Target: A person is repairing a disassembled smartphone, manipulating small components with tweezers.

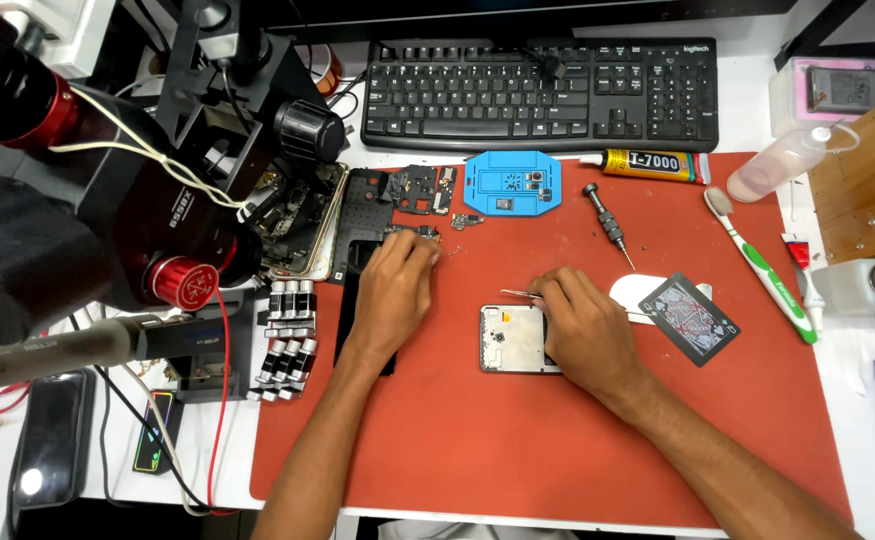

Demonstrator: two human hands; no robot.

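1. Red rubber matting (557, 440) is seen covering the bench, with an opened phone frame (510, 339) laid flat near its middle.
2. The right hand (582, 330) is rested on the frame's right side, fingers pinched shut on slim metal tweezers (519, 294) pointing left above the frame's top edge.
3. The left hand (394, 290) is placed at the mat's left edge, fingers curled down on a small circuit board (419, 233); whether it is gripped cannot be told.
4. A blue holder (511, 184), a glue tube (647, 163) and a screwdriver (609, 225) are lined along the far edge, before a black keyboard (542, 93).
5. A playing card (694, 319) and a toothbrush (762, 265) are set towards the right edge.
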